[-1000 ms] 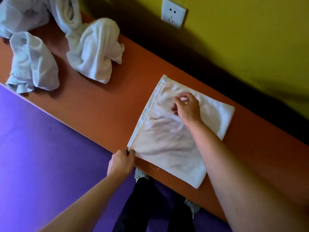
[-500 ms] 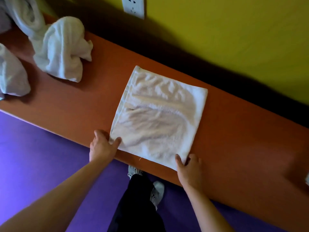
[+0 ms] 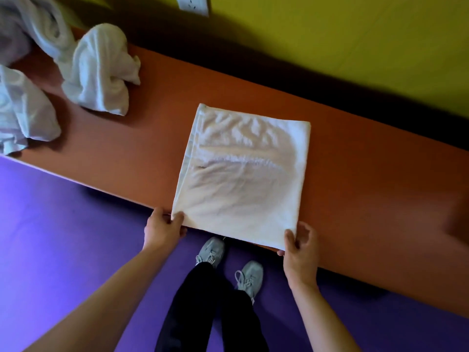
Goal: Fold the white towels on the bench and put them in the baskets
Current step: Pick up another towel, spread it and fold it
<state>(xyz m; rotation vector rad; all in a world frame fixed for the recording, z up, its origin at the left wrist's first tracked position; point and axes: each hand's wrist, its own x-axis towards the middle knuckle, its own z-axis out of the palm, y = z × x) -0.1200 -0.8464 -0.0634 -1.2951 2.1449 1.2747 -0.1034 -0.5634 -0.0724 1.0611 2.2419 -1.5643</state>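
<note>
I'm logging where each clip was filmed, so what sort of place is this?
Probably an indoor room, maybe a gym or activity room; I can't be sure. The signs: a long orange bench against a yellow wall with a wall socket, and a purple floor.

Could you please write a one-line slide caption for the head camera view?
Left hand and right hand pinch the near corners of a folded towel on the bench.
</note>
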